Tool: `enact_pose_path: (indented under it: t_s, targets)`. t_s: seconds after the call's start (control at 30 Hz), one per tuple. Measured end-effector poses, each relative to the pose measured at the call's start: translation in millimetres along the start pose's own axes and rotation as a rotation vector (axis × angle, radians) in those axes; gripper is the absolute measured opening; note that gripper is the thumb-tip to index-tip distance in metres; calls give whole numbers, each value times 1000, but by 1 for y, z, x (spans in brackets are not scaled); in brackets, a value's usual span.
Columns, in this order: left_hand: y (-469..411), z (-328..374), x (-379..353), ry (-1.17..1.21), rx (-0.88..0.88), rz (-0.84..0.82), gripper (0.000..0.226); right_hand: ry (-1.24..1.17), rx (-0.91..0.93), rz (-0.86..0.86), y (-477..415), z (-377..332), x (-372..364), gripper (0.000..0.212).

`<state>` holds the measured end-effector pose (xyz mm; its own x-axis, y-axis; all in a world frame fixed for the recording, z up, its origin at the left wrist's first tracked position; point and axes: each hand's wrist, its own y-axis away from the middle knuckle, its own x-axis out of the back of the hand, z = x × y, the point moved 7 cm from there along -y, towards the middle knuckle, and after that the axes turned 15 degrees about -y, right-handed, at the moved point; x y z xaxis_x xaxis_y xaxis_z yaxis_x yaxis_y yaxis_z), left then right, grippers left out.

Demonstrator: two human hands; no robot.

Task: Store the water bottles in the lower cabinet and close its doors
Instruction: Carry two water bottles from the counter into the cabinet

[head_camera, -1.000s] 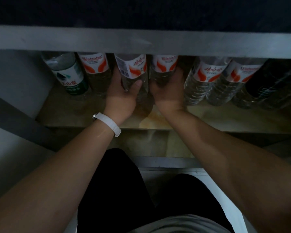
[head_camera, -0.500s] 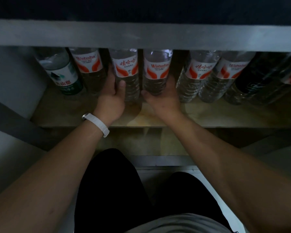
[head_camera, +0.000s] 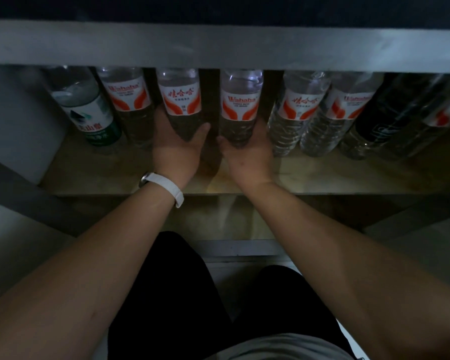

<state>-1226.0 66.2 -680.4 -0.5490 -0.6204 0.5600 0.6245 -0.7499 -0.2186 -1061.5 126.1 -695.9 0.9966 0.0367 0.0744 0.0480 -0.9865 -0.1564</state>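
Both hands reach into the cabinet. The left hand wraps the base of one upright bottle, and the right hand cups the next bottle. Both bottles stand on the shelf, just ahead of the palms, in a row of others.

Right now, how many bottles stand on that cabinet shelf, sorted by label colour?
Clear plastic bottles with red-and-white labels: 5, plus a sixth such label partly visible far right
Clear bottle with green-and-white label: 1
Dark bottle: 1
Total: 8
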Motion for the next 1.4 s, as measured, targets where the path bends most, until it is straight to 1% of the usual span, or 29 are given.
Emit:
enact_pose_path:
  t_s: [0.2,0.37,0.53,0.63,0.7,0.77,0.83,0.9,0.97,1.03,1.1,1.17,1.27,1.3,1.4]
  targets:
    - [-4,-1,0,-9,-13,7,72,54,12,-7,-8,-1,-3,74]
    - [-3,2,-3,-39,-37,57,74,45,-5,-42,-11,-1,-2,74]
    - [-2,-2,0,-30,-13,-29,75,54,-5,-71,-7,-2,-3,77]
    - [6,1,9,-50,-35,-48,65,54,-28,-91,-1,-7,-1,79]
    - [15,-2,18,-51,-30,-61,55,5,-50,-93,9,-11,5,73]
    - [23,-11,29,-41,7,-68,49,-8,4,-91,22,-18,11,68]
    - [29,-27,46,-56,31,-25,44,80,101,-78,35,-26,13,65]
    - [31,-45,67,-76,66,72,45,138,174,-77,47,-37,9,60]
    - [31,-59,88,-100,120,168,47,148,206,-127,56,-48,-5,53]
    - [29,-71,104,-122,176,249,50,172,194,-247,60,-53,-27,51]
    - [22,-77,116,-112,231,292,55,212,160,-394,63,-55,-53,55]
    - [9,-84,121,-104,279,273,64,220,139,-507,67,-57,-78,61]
    - [-10,-92,120,-84,261,209,86,232,135,-566,71,-53,-111,69]
    - [-14,-94,119,-66,249,194,88,243,133,-560,70,-48,-122,71]
    - [-24,-95,116,-42,217,166,81,272,115,-498,65,-33,-147,84]
